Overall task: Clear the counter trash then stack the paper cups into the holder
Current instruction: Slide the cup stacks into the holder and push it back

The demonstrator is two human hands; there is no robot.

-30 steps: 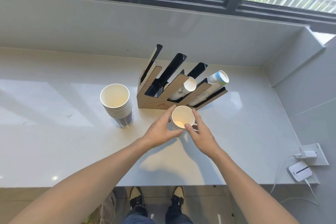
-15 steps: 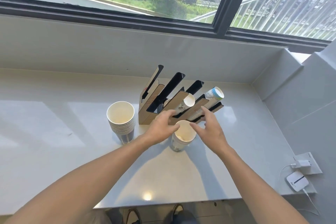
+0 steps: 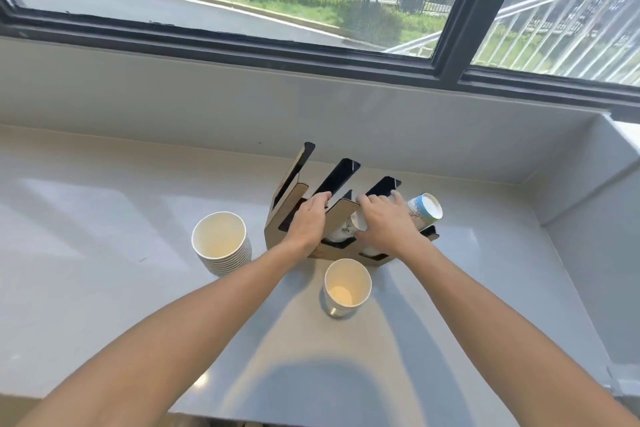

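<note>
A wooden cup holder (image 3: 337,215) with slanted black slots stands on the white counter (image 3: 104,305). My left hand (image 3: 310,222) lies over its left-middle part, fingers curled on a slot edge. My right hand (image 3: 382,224) rests on the stack of cups in the middle slot (image 3: 346,230), mostly hiding it. A blue-printed cup stack (image 3: 424,211) lies in the rightmost slot. A short stack of white paper cups (image 3: 346,288) stands upright in front of the holder, untouched. A taller stack of cups (image 3: 221,243) stands to the holder's left.
A low white wall and a black-framed window run behind the counter. At the right the counter ends at a raised ledge (image 3: 588,163). The counter's front edge is near my elbows.
Both hands let go of the short cup stack and moved forward onto the holder. The camera view has tilted up, showing more of the window.
</note>
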